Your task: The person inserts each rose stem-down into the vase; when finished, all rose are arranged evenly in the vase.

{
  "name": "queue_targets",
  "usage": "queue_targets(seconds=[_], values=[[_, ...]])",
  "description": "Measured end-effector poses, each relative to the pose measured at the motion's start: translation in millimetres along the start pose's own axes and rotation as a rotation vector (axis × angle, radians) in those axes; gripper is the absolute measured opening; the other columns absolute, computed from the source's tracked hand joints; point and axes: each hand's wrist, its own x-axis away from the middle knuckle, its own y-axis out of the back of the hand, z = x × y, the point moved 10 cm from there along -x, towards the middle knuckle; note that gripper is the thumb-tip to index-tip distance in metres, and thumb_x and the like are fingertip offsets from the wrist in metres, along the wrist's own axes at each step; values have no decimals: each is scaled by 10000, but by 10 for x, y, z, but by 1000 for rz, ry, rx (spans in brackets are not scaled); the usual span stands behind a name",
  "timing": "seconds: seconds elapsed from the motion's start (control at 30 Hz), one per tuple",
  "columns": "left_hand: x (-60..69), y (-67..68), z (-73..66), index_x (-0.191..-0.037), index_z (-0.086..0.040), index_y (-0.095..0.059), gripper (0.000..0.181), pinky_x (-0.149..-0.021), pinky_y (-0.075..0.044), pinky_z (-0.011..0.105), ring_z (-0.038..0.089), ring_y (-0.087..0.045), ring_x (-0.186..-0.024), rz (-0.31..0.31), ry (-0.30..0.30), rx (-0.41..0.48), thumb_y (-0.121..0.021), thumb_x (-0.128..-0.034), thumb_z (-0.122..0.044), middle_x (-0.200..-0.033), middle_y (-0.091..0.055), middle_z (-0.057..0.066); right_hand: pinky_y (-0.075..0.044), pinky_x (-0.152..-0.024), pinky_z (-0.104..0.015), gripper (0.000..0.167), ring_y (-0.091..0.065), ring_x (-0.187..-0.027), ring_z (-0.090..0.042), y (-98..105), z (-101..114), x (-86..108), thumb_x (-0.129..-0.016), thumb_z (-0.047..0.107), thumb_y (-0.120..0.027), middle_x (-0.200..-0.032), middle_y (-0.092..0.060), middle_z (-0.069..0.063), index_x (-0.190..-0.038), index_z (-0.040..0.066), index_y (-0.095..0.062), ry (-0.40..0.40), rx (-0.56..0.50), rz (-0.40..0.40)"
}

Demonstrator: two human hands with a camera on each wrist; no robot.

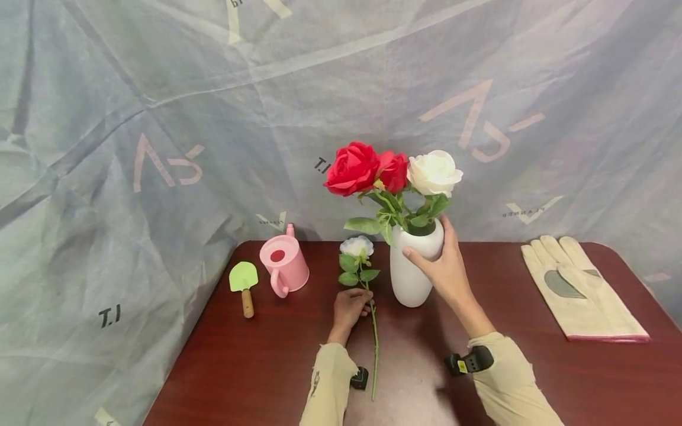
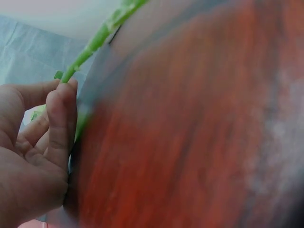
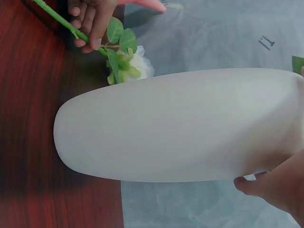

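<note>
My left hand (image 1: pixel 351 306) pinches the green stem (image 1: pixel 375 349) of a pale blue-white rose (image 1: pixel 357 246) low over the table; the left wrist view shows that stem (image 2: pixel 95 43) between thumb and fingertips. With its thumb on the near side and fingers round the far side, my right hand (image 1: pixel 446 266) grips a white vase (image 1: pixel 409 273) near the rim. Two red roses (image 1: pixel 353 169) and a white rose (image 1: pixel 434 172) stand in the vase. In the right wrist view the vase (image 3: pixel 175 126) fills the middle, beside the rose held by my left hand (image 3: pixel 95 19).
Left on the brown table (image 1: pixel 213 378) lie a small green-bladed trowel (image 1: pixel 244 287) and, beside it, a pink watering can (image 1: pixel 288 264). Cream work gloves (image 1: pixel 581 293) lie at the right. A grey sheet (image 1: pixel 266 130) hangs behind the table and along its left side.
</note>
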Motion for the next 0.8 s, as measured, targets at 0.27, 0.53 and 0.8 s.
queue_targets(seconds=[0.27,0.53,0.8], values=[[-13,-5,35,-990,83,-679,230,-630,-555,293,154,-651,-679,38,34,182,-645,-876,-113,-787,-683,121,-408,-855,-499,887,-456,-1133,-295,13,46,-7,-787,234,-760,-1356,-402,-138,-1474,193,-199,43,-55,2],[149,-158,51,-1049,63,-655,266,-730,-543,305,155,-651,-766,262,152,328,-648,-882,-144,-856,-681,87,-392,-871,-520,846,-432,-1139,-342,-29,360,65,-829,78,-698,-1371,-328,-209,-1462,51,-138,65,-163,66],[542,-46,-371,-983,40,-650,152,-698,-549,286,179,-656,-790,311,46,528,-643,-873,-64,-852,-676,107,-361,-904,-540,861,-400,-1170,-358,-65,332,89,-850,111,-682,-1388,-292,-221,-1466,71,-83,37,-146,107]])
